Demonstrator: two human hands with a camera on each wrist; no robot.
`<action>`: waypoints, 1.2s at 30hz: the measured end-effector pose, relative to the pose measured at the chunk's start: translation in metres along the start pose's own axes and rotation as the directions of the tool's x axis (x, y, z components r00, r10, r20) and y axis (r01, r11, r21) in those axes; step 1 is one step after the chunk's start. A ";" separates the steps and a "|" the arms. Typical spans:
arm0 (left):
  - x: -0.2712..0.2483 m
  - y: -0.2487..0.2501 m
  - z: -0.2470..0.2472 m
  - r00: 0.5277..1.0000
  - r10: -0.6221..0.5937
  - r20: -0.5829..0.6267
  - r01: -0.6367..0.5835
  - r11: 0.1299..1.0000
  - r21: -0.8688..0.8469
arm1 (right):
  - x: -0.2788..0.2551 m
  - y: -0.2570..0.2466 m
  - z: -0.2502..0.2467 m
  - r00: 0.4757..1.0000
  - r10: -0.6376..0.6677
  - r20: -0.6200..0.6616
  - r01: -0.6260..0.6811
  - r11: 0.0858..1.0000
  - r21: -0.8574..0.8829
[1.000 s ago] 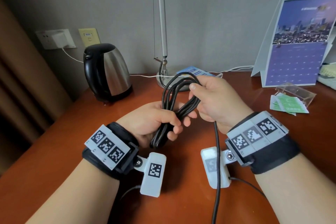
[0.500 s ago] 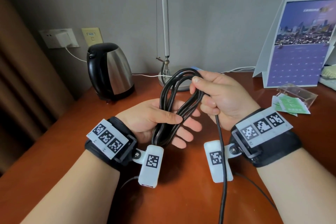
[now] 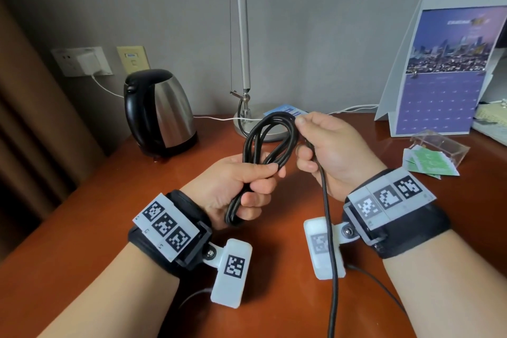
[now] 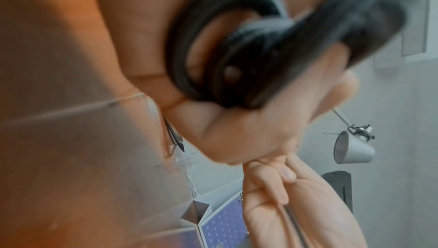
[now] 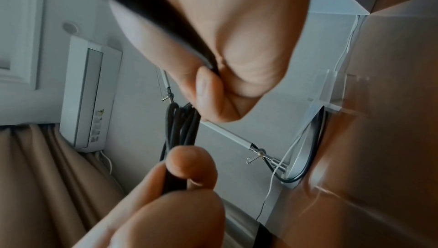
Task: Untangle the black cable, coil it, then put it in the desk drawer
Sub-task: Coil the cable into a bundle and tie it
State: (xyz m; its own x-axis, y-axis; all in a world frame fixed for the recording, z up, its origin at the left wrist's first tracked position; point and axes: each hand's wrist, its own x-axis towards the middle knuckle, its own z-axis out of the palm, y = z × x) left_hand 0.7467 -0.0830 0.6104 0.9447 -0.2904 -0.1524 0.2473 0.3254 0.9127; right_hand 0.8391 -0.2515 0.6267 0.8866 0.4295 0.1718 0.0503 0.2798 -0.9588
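Cable (image 3: pixel 270 143) is sitting mid-frame, mostly coiled: the left hand (image 3: pixel 236 186) is gripping the bundled loops while the right hand (image 3: pixel 326 145) is pinching the top loop, with a loose tail hanging below. The drawer is out of view.

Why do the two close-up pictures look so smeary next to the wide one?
Head view: sharp and evenly lit, with the black cable crisp and soft glare on the kettle. Left wrist view: the cable fills the lens, blurred, in the left hand. Right wrist view: dimmer, the right hand soft, straight lines bent by the wide lens.
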 end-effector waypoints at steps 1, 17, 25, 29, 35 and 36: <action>0.000 0.000 0.001 1.000 0.002 -0.018 -0.002 1.000 0.008 | 0.000 0.000 0.000 0.999 -0.033 -0.002 0.033 0.999 -0.031; 0.001 -0.003 0.007 0.991 -0.037 -0.129 0.055 0.989 0.139 | -0.003 -0.003 -0.006 0.990 -0.135 0.048 0.143 0.962 -0.232; 0.003 -0.002 0.008 0.988 -0.027 -0.151 0.045 0.992 0.120 | -0.001 -0.002 -0.003 0.994 -0.105 0.041 0.112 0.966 -0.232; 0.002 -0.001 0.009 0.987 -0.007 -0.158 0.027 0.991 0.129 | -0.003 -0.004 0.001 0.995 -0.082 0.059 0.093 0.969 -0.230; 0.004 -0.004 0.014 0.979 0.015 -0.205 0.040 0.964 0.261 | -0.004 -0.004 0.001 0.994 -0.077 0.080 0.094 0.970 -0.224; 0.004 -0.005 0.014 0.981 0.018 -0.191 0.036 0.961 0.276 | -0.004 -0.004 0.000 0.993 -0.089 0.074 0.105 0.960 -0.261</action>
State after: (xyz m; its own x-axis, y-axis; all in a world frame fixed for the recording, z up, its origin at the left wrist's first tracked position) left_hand 0.7462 -0.0983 0.6106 0.9728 -0.1071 -0.2052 0.2118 0.0541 0.9758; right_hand 0.8351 -0.2542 0.6294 0.8422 0.4653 0.2723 0.2614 0.0892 -0.9611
